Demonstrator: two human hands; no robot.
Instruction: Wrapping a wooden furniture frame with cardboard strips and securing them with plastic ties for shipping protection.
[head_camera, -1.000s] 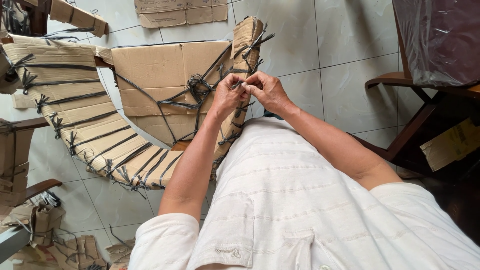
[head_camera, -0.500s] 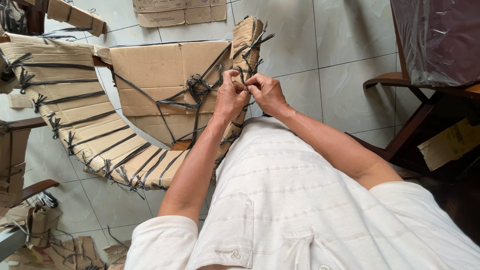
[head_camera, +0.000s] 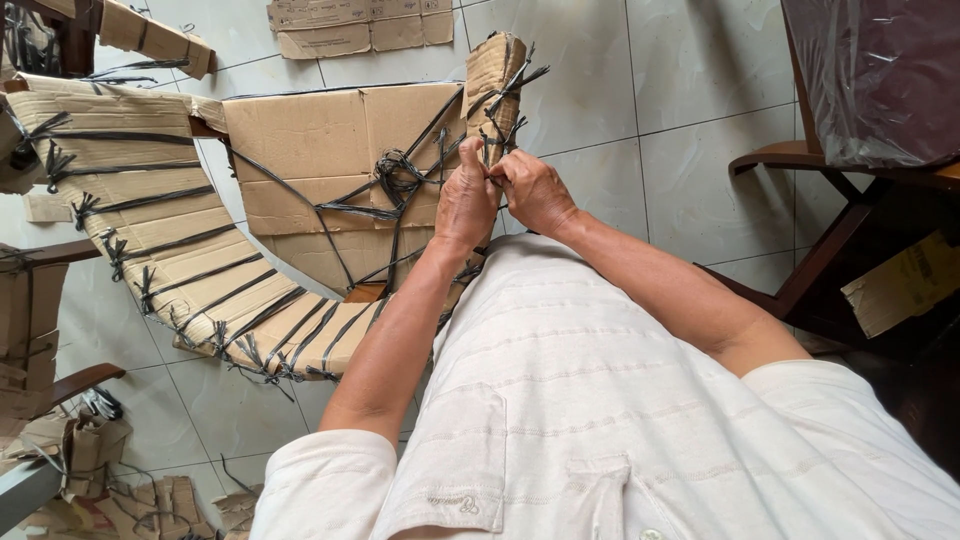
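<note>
Both your hands meet at the brown cardboard-wrapped upright arm (head_camera: 497, 85): left hand (head_camera: 465, 200) and right hand (head_camera: 533, 190) have fingers curled tight, pinching the thin black plastic strap (head_camera: 490, 135) tied around it.

Bright, even daylight, soft shadows, sharp focus, slight wide-angle stretch at edges.

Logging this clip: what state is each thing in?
Left hand: closed on the black strap at the wrapped arm.
Right hand: pinching the same strap.
Cardboard-wrapped chair arm: bound with knotted black strap.
Curved cardboard-wrapped piece: tied at intervals.
Flat cardboard sheets: lying on the tiled floor.
</note>
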